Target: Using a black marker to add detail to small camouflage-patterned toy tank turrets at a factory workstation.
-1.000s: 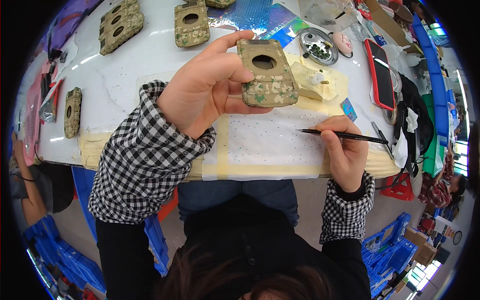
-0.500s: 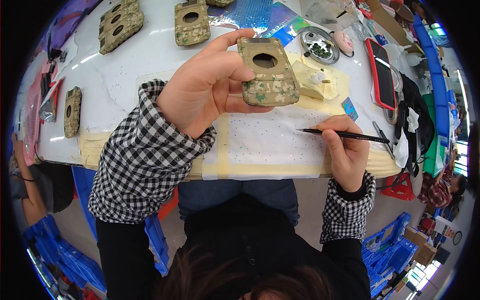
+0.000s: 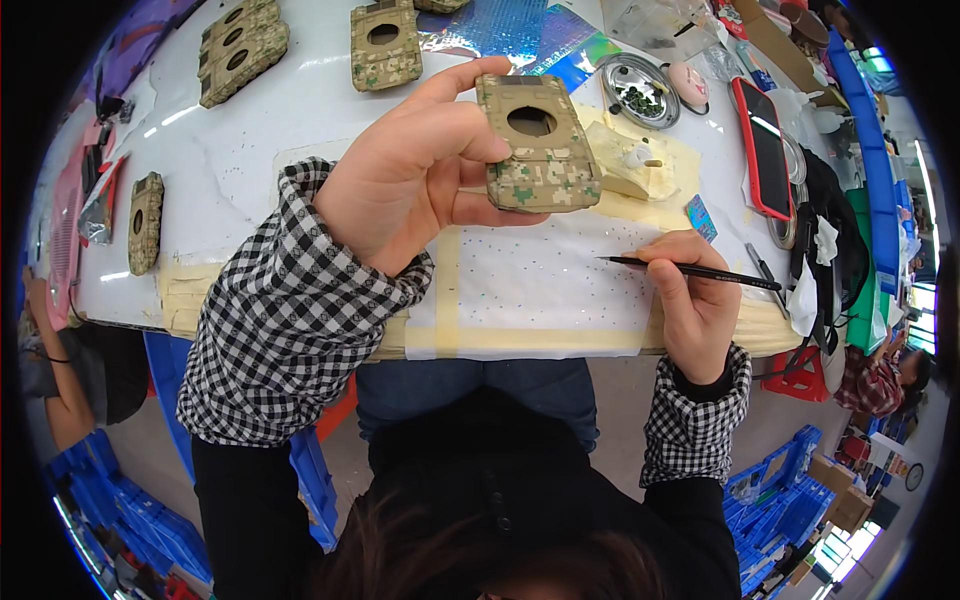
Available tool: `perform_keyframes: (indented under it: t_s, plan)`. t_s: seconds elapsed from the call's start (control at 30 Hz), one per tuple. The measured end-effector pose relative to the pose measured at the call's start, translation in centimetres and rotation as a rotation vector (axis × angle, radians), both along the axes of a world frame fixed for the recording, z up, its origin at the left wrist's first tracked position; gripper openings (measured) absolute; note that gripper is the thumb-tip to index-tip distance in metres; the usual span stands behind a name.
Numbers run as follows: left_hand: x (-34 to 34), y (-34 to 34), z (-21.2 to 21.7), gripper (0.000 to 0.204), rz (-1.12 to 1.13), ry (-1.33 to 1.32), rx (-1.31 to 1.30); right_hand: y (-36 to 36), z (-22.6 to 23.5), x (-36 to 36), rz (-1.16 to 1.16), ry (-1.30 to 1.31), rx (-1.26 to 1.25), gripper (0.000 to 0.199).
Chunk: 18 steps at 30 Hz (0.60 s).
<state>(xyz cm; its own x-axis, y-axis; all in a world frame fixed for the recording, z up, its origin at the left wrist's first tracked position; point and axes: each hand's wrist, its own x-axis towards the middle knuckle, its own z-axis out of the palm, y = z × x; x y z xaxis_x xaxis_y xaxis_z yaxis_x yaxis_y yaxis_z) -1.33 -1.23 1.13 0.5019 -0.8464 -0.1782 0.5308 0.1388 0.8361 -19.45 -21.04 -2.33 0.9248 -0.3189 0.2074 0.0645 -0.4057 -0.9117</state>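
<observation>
Raised above the table, my left hand (image 3: 405, 165) is closed on a model tank hull (image 3: 545, 183) in tan, green and brown pixel camouflage. A round dark hole opens in the hull's top. My right hand (image 3: 688, 305) pinches a thin black paintbrush (image 3: 715, 273), its fine tip pointing left. The tip is over a white sheet (image 3: 530, 310) scattered with tiny dark and shiny specks; I cannot tell whether it touches the sheet. The brush and the hull are apart. Checked cuffs cover both my wrists.
More camouflage hulls stand at the far side, one with a round hole (image 3: 386, 50), another with several (image 3: 240, 55). A narrow one (image 3: 146, 225) is at left. To the right are a pale block (image 3: 622, 170), a round tin (image 3: 640, 92) of green bits and a red-cased phone (image 3: 760, 150).
The paintbrush in my right hand has shifted very slightly right. My left hand and the tank hull have hardly moved.
</observation>
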Motion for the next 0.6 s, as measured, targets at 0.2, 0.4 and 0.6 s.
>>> perform_keyframes:
  t_s: [0.2,0.4,0.6]
  plan:
    - [0.0,0.01,0.14,0.065,0.005,-0.003,0.006,-0.34,0.04,-0.18,0.01,-0.056,-0.086,0.007]
    - [0.05,-0.04,-0.09,0.065,-0.008,-0.002,0.006,-0.17,0.0,-0.06,-0.006,-0.057,-0.081,0.007]
    - [0.23,-0.1,-0.19,0.071,0.025,0.049,-0.058,-0.18,-0.01,0.07,-0.001,-0.021,-0.098,0.008]
